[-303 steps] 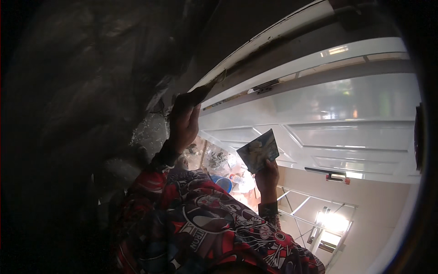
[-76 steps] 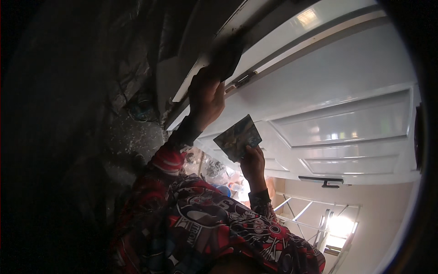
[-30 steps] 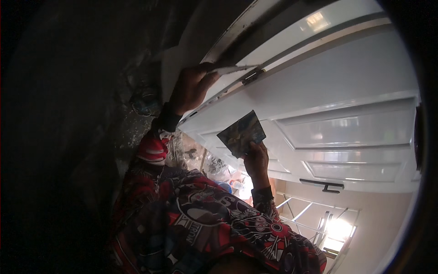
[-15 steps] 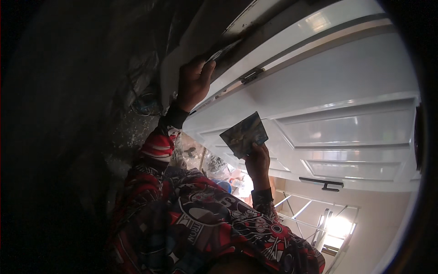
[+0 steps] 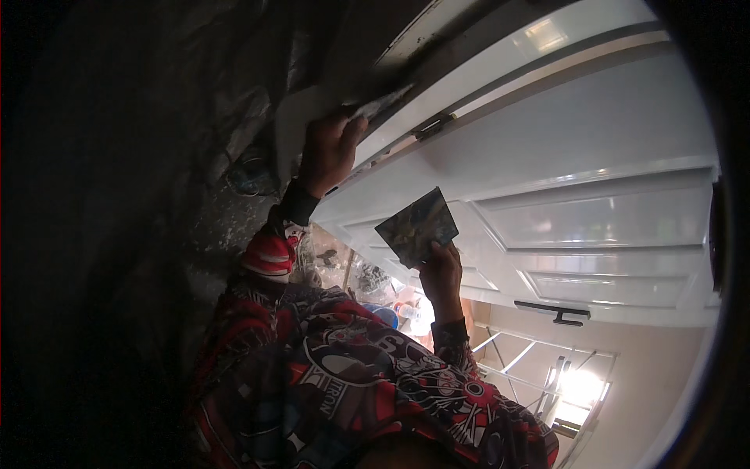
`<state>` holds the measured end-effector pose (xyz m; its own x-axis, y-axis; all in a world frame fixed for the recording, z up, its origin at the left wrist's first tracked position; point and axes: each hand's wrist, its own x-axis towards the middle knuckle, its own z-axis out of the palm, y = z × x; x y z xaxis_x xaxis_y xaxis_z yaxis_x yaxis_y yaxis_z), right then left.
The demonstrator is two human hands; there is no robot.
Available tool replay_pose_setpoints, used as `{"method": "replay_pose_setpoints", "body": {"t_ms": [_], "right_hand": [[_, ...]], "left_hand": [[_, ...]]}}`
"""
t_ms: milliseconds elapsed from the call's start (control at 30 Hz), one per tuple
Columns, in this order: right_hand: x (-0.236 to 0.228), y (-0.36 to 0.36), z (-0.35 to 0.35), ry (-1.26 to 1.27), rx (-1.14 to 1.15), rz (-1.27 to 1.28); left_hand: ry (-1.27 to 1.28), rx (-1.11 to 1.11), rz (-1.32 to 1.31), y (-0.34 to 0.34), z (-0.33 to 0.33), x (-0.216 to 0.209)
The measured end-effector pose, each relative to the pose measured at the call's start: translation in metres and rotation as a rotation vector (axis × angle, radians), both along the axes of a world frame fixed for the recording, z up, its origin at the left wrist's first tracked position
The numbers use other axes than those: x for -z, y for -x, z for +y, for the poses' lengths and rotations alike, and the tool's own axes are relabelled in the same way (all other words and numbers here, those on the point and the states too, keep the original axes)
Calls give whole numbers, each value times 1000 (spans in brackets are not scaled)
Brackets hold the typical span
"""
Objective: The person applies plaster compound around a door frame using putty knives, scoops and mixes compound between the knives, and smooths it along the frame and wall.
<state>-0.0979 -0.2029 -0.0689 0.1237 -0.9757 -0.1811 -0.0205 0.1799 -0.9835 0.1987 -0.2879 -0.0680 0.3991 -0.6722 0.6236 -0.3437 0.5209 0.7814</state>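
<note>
My left hand [image 5: 330,152] reaches up to the dark gap beside the white door frame [image 5: 500,66]. Its fingers are closed on a thin, flat, pale blade [image 5: 383,103], perhaps a filling knife, lying along the frame's shadowed face; the grip end is hidden in the hand. Lower and to the right, my right hand [image 5: 444,280] pinches a dark square plate [image 5: 419,227] by its near corner, thumb on top. Smears cover the plate's upper face. It is held apart from the white panelled door [image 5: 586,211] behind it.
A hinge [image 5: 433,125] joins the door to the frame, and a black lever handle [image 5: 553,313] sits on the door's lower edge. Below right stands a pale metal scaffold [image 5: 516,356] near a bright window [image 5: 580,395]. Plastic sheeting [image 5: 234,207] covers the dim left side.
The pale blade in my left hand has tilted and now shows more of its lit face. My left hand has shifted slightly; my right hand and the plate have barely moved.
</note>
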Motion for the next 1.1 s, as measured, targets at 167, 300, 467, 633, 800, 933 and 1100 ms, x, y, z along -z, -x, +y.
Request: {"method": "replay_pose_setpoints", "body": {"t_ms": [167,300,467,633,800,933,1100], "right_hand": [[-10,-3,-11,-10,-56,80],[-6,-7,-15,-33,-92,-125],[-3,-2,-15,31,-99,40],[0,8,-10,21,-97,36],[-6,6,-3,391,-280,736],[2,16,-7,5,-53,65],[4,23,-4,-36,5,-29]], "left_hand": [[-77,193,8,8,24,4],[-67,-27,140,5,29,36],[-103,-157,146,19,17,38],[29,-281,36,43,1,42],[132,-418,-3,66,-13,47],[138,-380,107,88,-29,39],[65,-384,-65,73,-30,38]]}}
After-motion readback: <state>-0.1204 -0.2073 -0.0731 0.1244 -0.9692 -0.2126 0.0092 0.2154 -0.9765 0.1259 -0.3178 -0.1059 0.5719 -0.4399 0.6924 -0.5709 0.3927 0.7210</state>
